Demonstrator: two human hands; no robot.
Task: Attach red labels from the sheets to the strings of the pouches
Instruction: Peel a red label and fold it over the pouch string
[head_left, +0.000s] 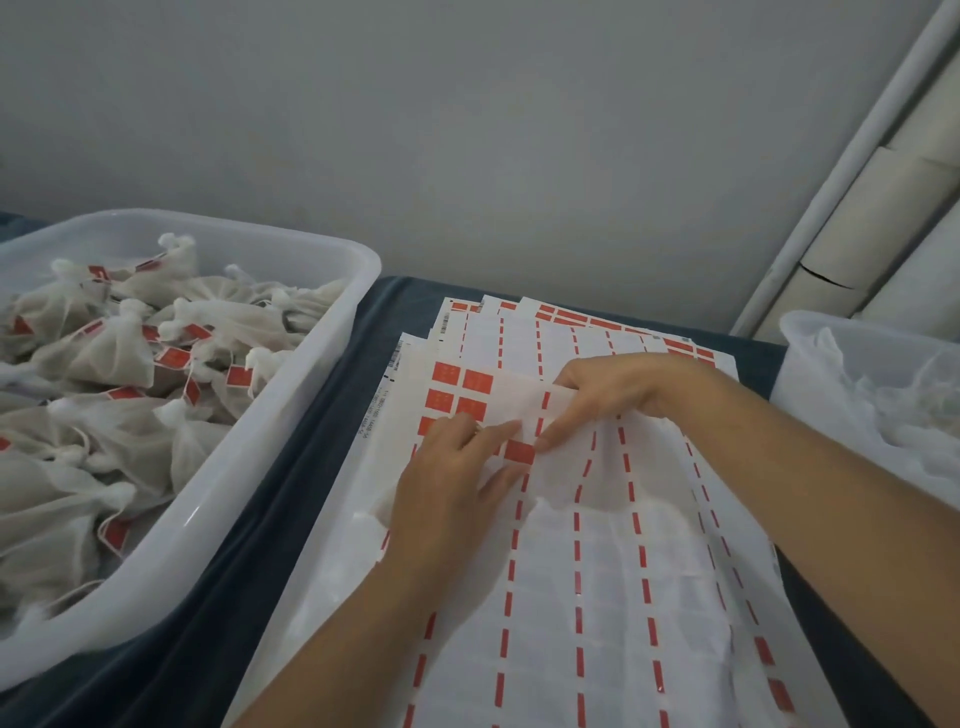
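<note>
left hand (447, 467): bare, no sleeve | right hand (618, 389): bare, no sleeve

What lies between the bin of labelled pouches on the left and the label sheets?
In the head view, only a strip of dark blue cloth separates the bin from the label sheets; nothing rests on it.

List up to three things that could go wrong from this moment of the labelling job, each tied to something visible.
1. The small red square label sits between the fingertips of the left hand and the right hand; it may crease or stick to skin.
2. The thin white backing sheet is already rippled and could tear.
</note>
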